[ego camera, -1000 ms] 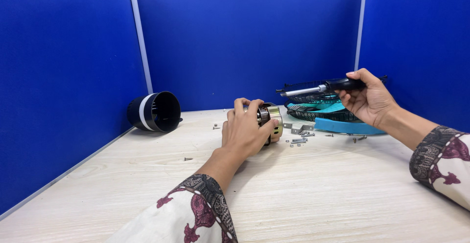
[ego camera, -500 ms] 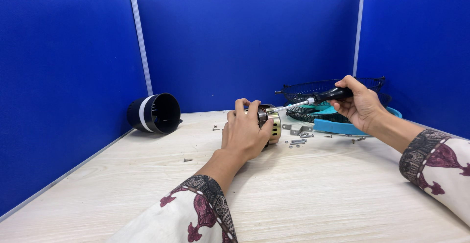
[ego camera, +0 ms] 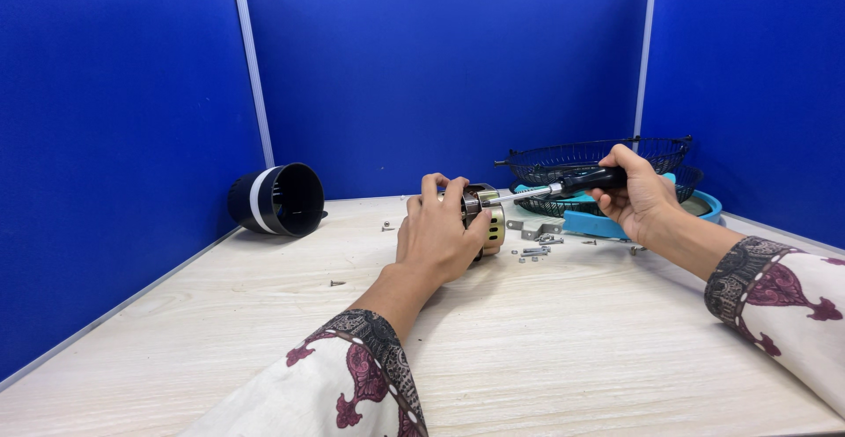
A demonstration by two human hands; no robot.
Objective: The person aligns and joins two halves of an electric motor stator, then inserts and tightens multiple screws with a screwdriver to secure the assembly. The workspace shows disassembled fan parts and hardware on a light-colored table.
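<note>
Left hand (ego camera: 437,236) clamped round motor (ego camera: 482,215), pinned upright-ish on table (ego camera: 546,349) at centre. Right hand (ego camera: 638,198) closed on screwdriver (ego camera: 563,187) handle, shaft tip at motor top. Motor judged heavy, rigid, metal casing likely slick; best gripped round casing, clear of shaft. Loose screws (ego camera: 533,252) just beside motor, right. Black housing (ego camera: 277,199) well apart, left. Grilles (ego camera: 594,154) behind right hand.
</note>
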